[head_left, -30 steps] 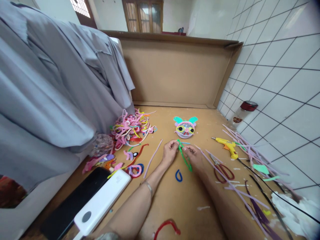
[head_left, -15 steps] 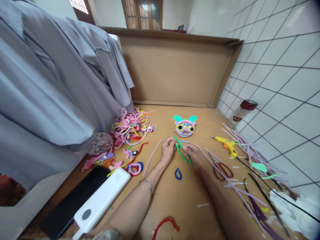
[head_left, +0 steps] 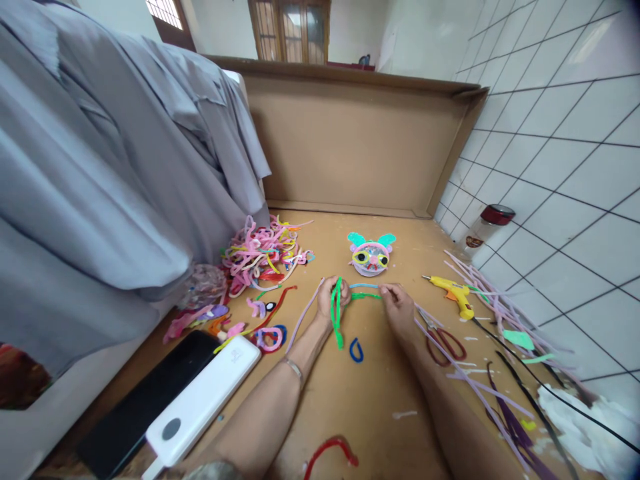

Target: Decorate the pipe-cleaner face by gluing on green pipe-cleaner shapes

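Observation:
My left hand [head_left: 327,299] is closed on a green pipe cleaner [head_left: 337,313] whose folded loop hangs down from the fingers. A strand of it runs right to my right hand [head_left: 397,303], which pinches its other end. Both hands hover just above the cardboard surface [head_left: 350,393]. A small blue pipe-cleaner loop [head_left: 356,350] lies just below the hands. A round craft face [head_left: 371,253] with teal ears and yellow glasses sits a little beyond them.
A tangled heap of coloured pipe cleaners [head_left: 263,257] lies left. A white power bank [head_left: 200,403] and black phone [head_left: 135,407] lie near left. Red scissors [head_left: 443,340], a yellow glue gun [head_left: 453,292], long lilac stems [head_left: 495,307] and a jar [head_left: 487,227] are right. Grey cloth [head_left: 100,167] hangs left.
My hands have drawn apart, stretching a strand of the green pipe cleaner between them. The loop has swung from near my right hand to hang under my left.

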A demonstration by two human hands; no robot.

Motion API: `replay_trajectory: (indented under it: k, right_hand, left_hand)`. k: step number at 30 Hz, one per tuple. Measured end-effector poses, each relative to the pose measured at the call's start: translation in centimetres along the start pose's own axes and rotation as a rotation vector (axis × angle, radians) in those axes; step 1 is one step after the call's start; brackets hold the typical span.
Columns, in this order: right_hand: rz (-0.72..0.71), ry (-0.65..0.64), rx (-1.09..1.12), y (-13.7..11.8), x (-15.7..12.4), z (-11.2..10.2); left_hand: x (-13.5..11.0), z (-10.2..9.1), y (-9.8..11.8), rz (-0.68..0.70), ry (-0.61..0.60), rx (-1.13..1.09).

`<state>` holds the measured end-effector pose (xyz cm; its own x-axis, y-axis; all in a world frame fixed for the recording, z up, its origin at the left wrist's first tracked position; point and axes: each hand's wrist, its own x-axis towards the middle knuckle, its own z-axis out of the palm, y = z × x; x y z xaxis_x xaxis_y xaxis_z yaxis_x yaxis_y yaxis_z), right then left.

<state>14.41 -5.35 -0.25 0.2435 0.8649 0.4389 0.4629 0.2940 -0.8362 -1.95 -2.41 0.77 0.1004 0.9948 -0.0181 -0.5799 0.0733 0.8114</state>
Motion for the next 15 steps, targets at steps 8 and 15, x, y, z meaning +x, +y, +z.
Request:
replay_trajectory:
  k: [8, 15]
  right_hand:
    - [-0.307, -0.152, -0.634, 0.3, -0.8, 0.4]
    - [-0.29, -0.207, -0.719, 1.3, -0.8, 0.3]
  left_hand:
    - [-0.3, -0.2, 2.0, -0.119, -0.07, -0.208]
    - [1.0, -0.7, 0.9, 0.063, 0.168, -0.17]
